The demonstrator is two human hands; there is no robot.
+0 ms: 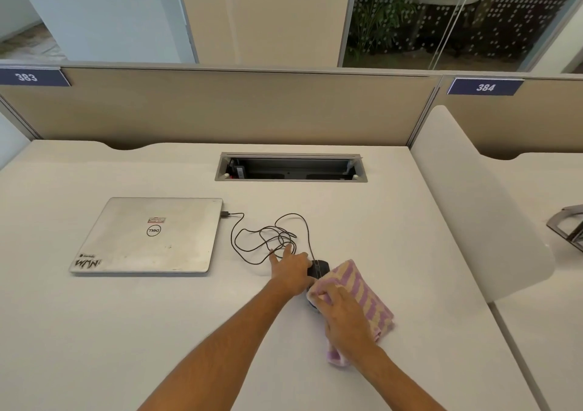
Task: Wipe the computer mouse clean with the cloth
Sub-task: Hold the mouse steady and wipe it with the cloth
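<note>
A black wired computer mouse (319,268) lies on the white desk, right of centre. Only its front end shows. My left hand (291,270) rests against its left side and steadies it, some fingers spread onto the desk. A cloth with purple and cream stripes (362,294) covers the rear of the mouse and trails toward me. My right hand (345,317) lies on top of the cloth and presses it down onto the mouse.
The mouse cable (268,237) loops in a tangle across the desk to a closed silver laptop (151,235) on the left. A cable hatch (290,167) is sunk into the desk behind. A white divider panel (473,196) rises on the right.
</note>
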